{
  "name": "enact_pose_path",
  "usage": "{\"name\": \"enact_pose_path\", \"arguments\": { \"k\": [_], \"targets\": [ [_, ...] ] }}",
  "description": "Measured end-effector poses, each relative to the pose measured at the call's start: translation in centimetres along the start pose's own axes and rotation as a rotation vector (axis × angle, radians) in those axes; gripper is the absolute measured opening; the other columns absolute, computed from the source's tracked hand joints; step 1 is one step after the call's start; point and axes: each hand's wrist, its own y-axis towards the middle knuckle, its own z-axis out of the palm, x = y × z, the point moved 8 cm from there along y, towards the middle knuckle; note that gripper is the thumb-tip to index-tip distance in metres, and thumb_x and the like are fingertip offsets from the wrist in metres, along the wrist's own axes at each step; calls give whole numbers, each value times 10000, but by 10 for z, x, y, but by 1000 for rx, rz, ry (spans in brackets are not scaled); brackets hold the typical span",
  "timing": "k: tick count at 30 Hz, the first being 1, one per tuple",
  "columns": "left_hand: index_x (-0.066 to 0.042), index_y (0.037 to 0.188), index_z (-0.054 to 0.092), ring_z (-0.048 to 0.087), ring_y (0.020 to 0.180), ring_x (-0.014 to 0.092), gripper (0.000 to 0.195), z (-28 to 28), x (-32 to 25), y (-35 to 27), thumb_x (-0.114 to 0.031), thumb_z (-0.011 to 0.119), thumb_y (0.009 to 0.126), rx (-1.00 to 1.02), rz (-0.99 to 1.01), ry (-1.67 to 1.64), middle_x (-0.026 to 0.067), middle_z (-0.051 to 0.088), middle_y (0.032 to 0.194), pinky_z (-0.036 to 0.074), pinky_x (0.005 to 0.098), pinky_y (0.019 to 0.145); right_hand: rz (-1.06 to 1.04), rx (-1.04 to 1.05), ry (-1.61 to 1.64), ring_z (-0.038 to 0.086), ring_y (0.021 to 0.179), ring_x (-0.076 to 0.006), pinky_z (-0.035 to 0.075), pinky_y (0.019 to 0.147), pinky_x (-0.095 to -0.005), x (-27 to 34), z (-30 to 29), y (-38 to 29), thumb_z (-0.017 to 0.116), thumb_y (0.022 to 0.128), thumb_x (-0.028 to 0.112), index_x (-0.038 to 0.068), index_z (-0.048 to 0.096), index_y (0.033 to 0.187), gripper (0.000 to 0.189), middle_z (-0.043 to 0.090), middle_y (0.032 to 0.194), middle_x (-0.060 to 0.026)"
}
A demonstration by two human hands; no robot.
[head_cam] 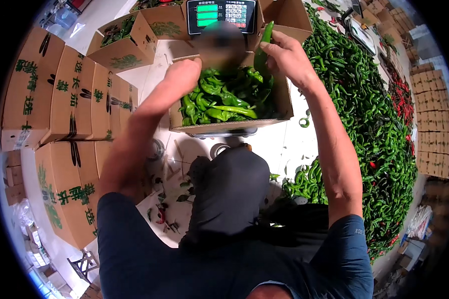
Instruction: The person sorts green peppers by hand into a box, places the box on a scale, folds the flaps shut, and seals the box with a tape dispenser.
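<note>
In front of me an open cardboard box [230,127] holds many green peppers [224,95] and rests on a low scale platform [224,133]. My right hand [290,56] grips a long green pepper [262,50] upright over the box's right side. My left hand [183,76] is at the box's upper left edge with its fingers curled; whether it grips the cardboard or a pepper cannot be told. Behind the box stands a weighing scale's display and keypad [221,17] with lit green windows. A dark blurred round shape hides part of the box's far side.
A large heap of green peppers [378,149] covers the floor at right, with red chillies [400,99] beyond. Stacked cartons [71,97] stand at left. An open box of dark peppers [123,56] sits upper left, another open box [288,22] upper right. Stems and leaves litter the floor.
</note>
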Motion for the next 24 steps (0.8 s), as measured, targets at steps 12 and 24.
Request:
{"name": "enact_pose_path", "arguments": {
  "k": [12,24],
  "targets": [
    [-37,915,582,706,805,309,81,8,-4,-10,-75,574,844,-114,97,224,159,691,871,568,446,668,-86,356,-882,643,948,-464,511,854,-511,-78,82,-4,564,936,180,-7,524,1317,426,681,1010,-280],
    [-84,1289,616,565,1221,341,398,-16,-31,-21,-332,514,995,-12,254,-252,138,626,1318,449,438,1033,-268,320,-764,688,886,-399,558,816,-455,-62,40,-38,714,833,172,-36,699,930,230,710,937,-230]
  ]
}}
